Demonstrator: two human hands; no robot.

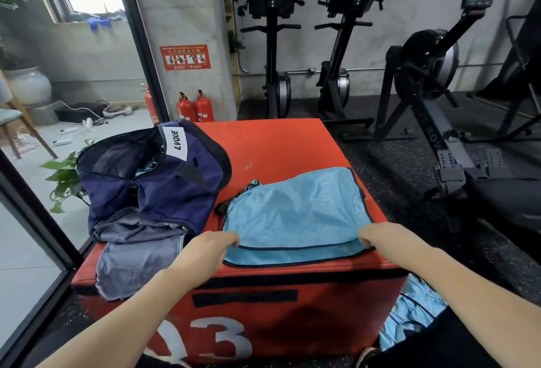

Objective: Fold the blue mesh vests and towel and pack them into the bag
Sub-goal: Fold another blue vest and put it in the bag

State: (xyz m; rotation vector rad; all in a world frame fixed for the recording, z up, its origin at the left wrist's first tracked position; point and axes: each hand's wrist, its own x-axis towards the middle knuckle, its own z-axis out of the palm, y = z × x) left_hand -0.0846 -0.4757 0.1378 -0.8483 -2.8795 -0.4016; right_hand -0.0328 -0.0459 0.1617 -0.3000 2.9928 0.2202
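A person's view down onto a red padded box, serving as the bench [281,145], in a gym with rowing machines [424,75] behind. A light blue mesh vest [295,209] lies flat on the near right part of the bench, already doubled over, its dark-trimmed near edge running between both hands. The left hand [210,250] pinches the vest's near left corner, fingers curled over the fabric; the right hand [371,236] pinches the near right corner the same way. The mesh looks thin, light and limp (it would likely sag or slide if held at one point only), so taking it by two corners or along the trimmed edge seems the surest hold. To the left, touching the bench top, sits the open navy bag [152,177] with a grey towel [137,262] spread in front of it. More blue mesh [409,315] lies on the floor at lower right.
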